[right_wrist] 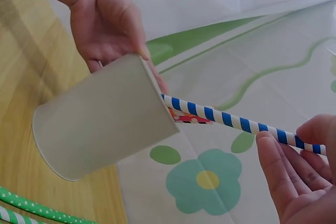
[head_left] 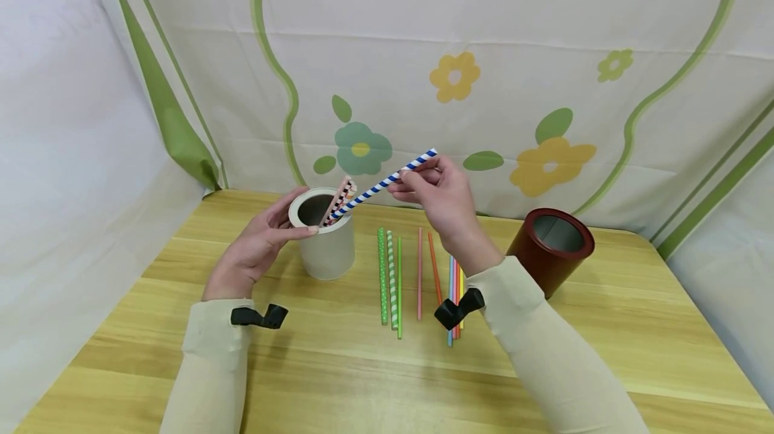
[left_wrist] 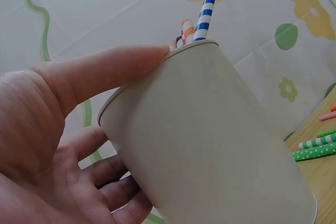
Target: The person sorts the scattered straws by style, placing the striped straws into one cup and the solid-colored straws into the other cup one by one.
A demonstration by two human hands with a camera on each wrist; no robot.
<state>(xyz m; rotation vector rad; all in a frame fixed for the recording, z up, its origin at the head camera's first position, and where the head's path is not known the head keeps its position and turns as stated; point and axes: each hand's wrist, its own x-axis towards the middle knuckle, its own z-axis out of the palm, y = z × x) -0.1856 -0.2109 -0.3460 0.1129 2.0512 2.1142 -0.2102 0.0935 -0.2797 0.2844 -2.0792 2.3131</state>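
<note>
My left hand (head_left: 256,249) grips a white can (head_left: 329,254) at its left side, the thumb lying on the rim and the other fingers around the wall. Between thumb and fingers of my right hand (head_left: 449,202) is a blue-and-white striped paper straw (head_left: 387,182), pinched near its upper end. It slants down to the left, and its lower end is inside the can's mouth. Several other patterned straws (head_left: 340,197) lean against the rim in the can; the left wrist view shows one orange-and-white top (left_wrist: 187,29). The can's wall hides their lower parts.
On the wooden table (head_left: 338,367) lie a green dotted straw (head_left: 382,279), a green striped one (head_left: 392,276), and thin green, pink and orange sticks. More coloured sticks (head_left: 450,333) lie partly hidden by my right wrist. A dark red can (head_left: 535,259) stands at the right.
</note>
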